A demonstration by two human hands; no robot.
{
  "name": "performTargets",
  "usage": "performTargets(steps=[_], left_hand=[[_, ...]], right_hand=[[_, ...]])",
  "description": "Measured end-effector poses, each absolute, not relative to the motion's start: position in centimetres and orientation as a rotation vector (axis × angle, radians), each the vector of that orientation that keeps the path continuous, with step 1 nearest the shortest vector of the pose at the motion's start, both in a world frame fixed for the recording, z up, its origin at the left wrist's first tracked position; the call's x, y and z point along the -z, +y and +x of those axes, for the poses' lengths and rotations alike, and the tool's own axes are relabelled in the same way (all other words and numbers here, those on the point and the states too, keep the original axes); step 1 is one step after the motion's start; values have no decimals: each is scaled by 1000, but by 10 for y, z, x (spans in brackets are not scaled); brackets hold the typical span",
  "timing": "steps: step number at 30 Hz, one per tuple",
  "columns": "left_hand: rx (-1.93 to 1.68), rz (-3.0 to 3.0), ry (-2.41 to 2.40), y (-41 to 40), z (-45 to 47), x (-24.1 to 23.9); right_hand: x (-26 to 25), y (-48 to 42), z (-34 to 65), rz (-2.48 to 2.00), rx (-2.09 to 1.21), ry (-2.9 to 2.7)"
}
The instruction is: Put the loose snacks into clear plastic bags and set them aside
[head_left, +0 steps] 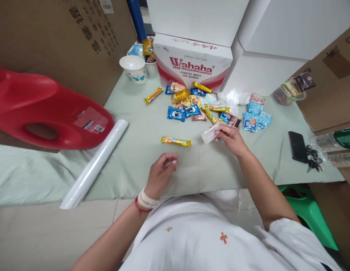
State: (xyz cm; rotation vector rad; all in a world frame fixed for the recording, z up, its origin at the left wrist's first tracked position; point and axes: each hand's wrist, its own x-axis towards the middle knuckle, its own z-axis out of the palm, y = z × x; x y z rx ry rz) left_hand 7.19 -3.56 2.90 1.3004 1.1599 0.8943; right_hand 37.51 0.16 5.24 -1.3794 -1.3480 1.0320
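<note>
The brand "Wahaha" is printed in large red letters on the white and red box (pixel 192 62), with a small ® beside it. "PURIFIED WATER FOR DRINKING" is set below in dark capitals. Barcodes are borne by the red jug's label (pixel 93 119) and the brown carton's sticker (pixel 106 6). The print on the yellow snack stick (pixel 176 141) cannot be read.

From here I see a smartphone (pixel 298 146) and keys (pixel 315 163) near the front right corner of the desk (pixel 276 150), a green stool (pixel 312 216) below.
</note>
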Motion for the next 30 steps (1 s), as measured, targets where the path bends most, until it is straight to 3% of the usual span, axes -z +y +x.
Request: performTargets(steps=[6, 14, 18, 23, 26, 30], left_hand=[[-756, 1083, 926, -16, 130, -17], [-732, 935, 939, -34, 130, -19], [-714, 1041, 960, -37, 129, -19], [-716, 1057, 940, -33, 129, -24], [-678, 1066, 889, -31, 127, -28], [-625, 1043, 838, -25, 117, -28]], right_hand=[[-39, -41, 317, -1324, -1331, -777], [-18, -59, 303, -1391, -1302, -560], [-15, -61, 305, -1433, -1327, -634], [-34, -71, 314, -1466, -1042, -1084], [-42, -75, 319, -1315, -1235, -1301], [-39, -72, 324, -1275, -1380, -1110]])
